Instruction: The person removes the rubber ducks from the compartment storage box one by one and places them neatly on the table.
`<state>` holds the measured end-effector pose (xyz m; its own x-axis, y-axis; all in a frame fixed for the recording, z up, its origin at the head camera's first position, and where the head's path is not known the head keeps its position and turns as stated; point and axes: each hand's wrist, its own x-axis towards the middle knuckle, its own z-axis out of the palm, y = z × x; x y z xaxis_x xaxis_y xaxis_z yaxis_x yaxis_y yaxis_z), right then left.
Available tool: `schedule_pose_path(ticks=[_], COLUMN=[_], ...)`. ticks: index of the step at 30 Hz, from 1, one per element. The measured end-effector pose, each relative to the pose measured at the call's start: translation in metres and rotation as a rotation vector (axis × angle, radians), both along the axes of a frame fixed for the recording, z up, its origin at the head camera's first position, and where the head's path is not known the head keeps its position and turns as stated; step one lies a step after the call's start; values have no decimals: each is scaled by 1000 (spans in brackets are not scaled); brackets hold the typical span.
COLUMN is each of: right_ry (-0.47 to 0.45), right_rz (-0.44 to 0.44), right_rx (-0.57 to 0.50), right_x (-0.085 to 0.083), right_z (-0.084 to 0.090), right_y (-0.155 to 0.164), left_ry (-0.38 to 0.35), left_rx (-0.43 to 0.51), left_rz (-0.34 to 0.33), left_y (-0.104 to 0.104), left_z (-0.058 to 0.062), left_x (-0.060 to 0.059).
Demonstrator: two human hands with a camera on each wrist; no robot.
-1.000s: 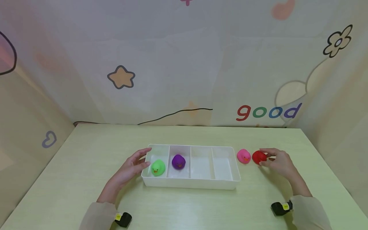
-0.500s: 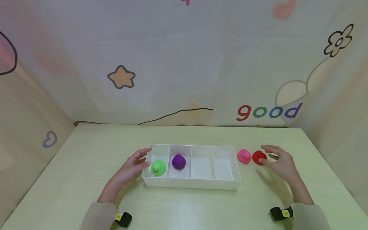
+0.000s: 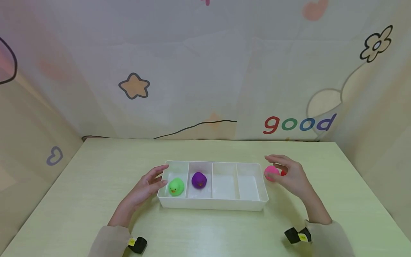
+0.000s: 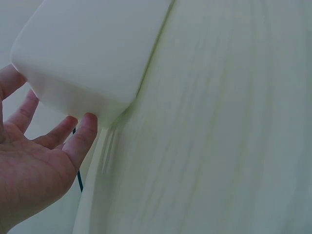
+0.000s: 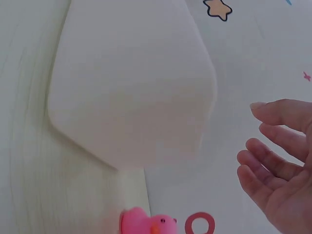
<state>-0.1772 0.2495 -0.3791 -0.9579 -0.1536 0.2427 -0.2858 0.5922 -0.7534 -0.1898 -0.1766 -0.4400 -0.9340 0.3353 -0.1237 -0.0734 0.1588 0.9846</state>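
Pink duck (image 3: 271,173) sits on table (image 3: 96,171) just right of white 4-slot tray (image 3: 212,205), center-right of frame; right hand (image 3: 290,175) hovers loose-fingered w/ nothing held, left hand (image 3: 146,187) rests flat-fingered vs tray's left end—best pinch duck's body, not beak.

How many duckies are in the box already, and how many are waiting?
Two are in: the green duck fills the leftmost slot of the white tray and the purple duck the next one. The right hand is open beside the pink duck, not gripping it. The red duck peeks out behind that hand. Two slots stay empty. The left hand touches the tray's end.
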Motion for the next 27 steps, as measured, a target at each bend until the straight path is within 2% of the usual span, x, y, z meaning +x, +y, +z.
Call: schedule_pose_path(ticks=[4, 10, 19, 27], right_ry=[6, 16, 0, 15], right_rz=[89, 196, 307, 401], right_rx=[-36, -28, -85, -52], right_x=[-2, -6, -11, -17], right_z=[3, 2, 4, -3], right_y=[-23, -57, -96, -125], left_ry=[-4, -13, -18, -9], left_rx=[-1, -8, 3, 3], left_rz=[2, 10, 9, 7], left_y=[0, 0, -1, -1], left_z=[0, -1, -2, -3], left_x=[0, -1, -1, -2])
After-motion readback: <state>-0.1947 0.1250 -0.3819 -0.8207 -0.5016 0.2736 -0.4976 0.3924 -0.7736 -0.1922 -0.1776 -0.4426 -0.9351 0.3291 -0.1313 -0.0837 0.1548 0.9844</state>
